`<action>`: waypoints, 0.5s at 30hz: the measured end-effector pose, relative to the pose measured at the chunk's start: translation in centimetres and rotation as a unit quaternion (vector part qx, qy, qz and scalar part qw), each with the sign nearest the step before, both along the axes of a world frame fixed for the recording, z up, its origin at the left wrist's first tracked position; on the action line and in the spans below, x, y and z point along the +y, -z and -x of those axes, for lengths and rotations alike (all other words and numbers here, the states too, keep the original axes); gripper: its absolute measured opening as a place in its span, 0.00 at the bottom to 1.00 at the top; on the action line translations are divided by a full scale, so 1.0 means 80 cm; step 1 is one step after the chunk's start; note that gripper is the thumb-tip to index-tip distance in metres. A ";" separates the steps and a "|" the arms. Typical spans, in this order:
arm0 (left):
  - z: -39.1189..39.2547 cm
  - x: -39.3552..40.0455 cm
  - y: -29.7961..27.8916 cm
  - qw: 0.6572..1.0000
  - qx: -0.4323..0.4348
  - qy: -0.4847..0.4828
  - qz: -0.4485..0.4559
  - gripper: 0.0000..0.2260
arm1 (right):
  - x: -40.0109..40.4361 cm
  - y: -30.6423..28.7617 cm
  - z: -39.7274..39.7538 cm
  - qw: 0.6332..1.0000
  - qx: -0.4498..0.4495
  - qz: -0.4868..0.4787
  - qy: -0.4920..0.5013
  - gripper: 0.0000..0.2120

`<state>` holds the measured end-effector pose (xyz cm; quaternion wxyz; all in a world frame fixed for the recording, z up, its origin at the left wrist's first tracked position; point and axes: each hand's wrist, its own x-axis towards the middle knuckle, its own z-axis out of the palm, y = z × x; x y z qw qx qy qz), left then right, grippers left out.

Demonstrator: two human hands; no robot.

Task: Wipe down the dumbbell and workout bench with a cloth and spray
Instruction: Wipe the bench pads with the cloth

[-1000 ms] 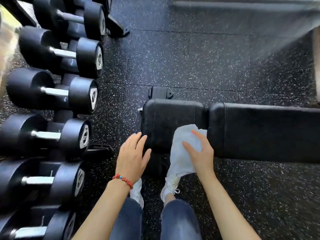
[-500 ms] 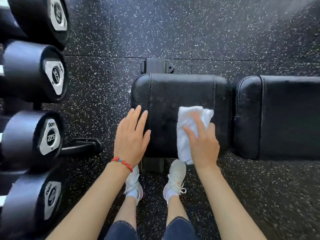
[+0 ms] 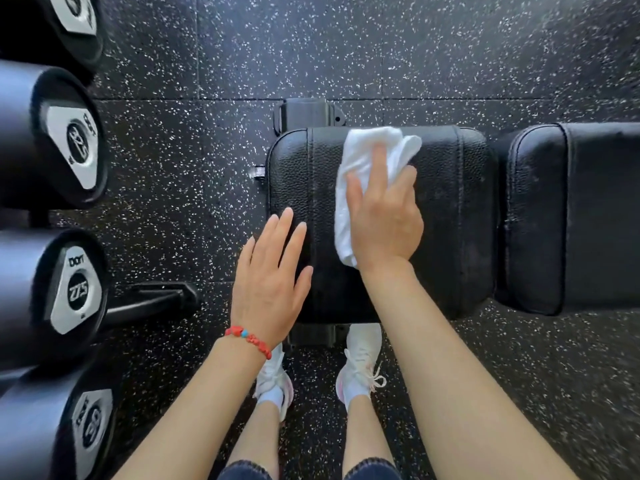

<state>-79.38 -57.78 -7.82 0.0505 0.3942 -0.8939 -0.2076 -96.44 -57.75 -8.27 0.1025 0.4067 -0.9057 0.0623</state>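
Speckled rubber floor [image 3: 450, 57] surrounds the bench [image 3: 450, 220]. Right hand [image 3: 384, 220] presses the cloth [image 3: 367, 150] flat; left hand [image 3: 273, 278] hangs open, empty. Overlapping strokes should reach the seams.

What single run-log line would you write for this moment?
step: wiping bench | right hand: pressing white cloth on black padded seat pad | left hand: open, empty, at pad's near-left edge | spray: not in view

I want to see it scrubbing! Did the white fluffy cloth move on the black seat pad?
Yes. The white fluffy cloth slid away from the person, from the near edge of the black leather seat pad to its far edge, under the right hand.
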 end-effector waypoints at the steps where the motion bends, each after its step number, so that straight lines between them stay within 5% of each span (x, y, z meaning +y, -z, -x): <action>1: -0.001 -0.001 0.000 1.000 0.003 0.004 -0.001 0.22 | 0.001 0.002 -0.002 1.000 0.007 0.000 0.005 0.21; 9: -0.013 -0.011 -0.006 0.999 0.023 0.028 -0.018 0.22 | 0.088 0.002 -0.069 1.000 0.011 -0.021 -0.016 0.23; 15: -0.018 -0.013 -0.008 0.999 0.023 0.042 -0.010 0.21 | 0.003 0.006 -0.026 0.998 0.051 0.018 -0.026 0.24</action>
